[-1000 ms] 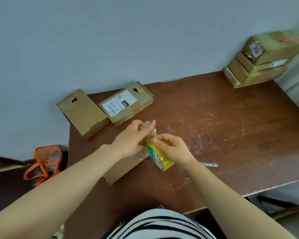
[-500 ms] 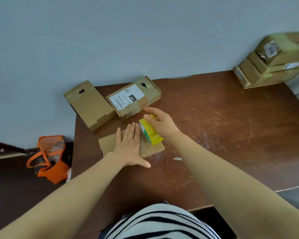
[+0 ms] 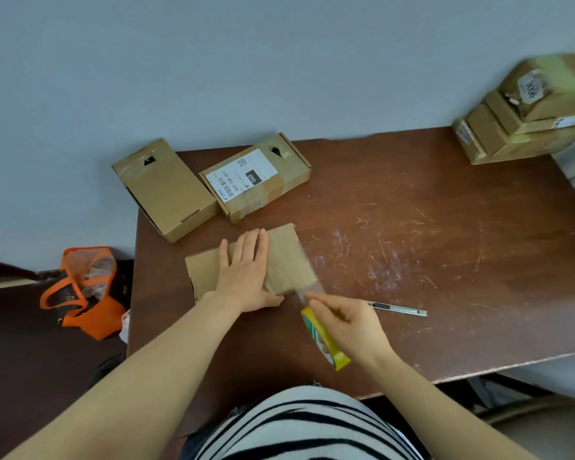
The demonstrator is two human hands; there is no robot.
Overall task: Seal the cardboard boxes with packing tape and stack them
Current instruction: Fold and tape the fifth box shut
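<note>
A flat cardboard box (image 3: pixel 287 257) lies on the brown table (image 3: pixel 429 247). My left hand (image 3: pixel 246 273) presses flat on its top, fingers together. My right hand (image 3: pixel 349 323) holds a yellow-and-green roll of packing tape (image 3: pixel 324 338) just off the box's near right corner. A clear strip of tape (image 3: pixel 307 277) runs from the roll along the box's right edge. Two more boxes sit at the back left, one plain (image 3: pixel 165 189), one with a white label (image 3: pixel 256 175). A stack of taped boxes (image 3: pixel 528 111) stands at the far right corner.
A slim utility knife (image 3: pixel 397 308) lies on the table right of my right hand. An orange bag (image 3: pixel 83 290) sits on the floor left of the table. A grey wall runs behind the table. My striped shirt shows at the bottom.
My right hand has pulled the tape roll from the box's far edge back toward me, drawing tape along the box. My left hand stays flat on the box.
</note>
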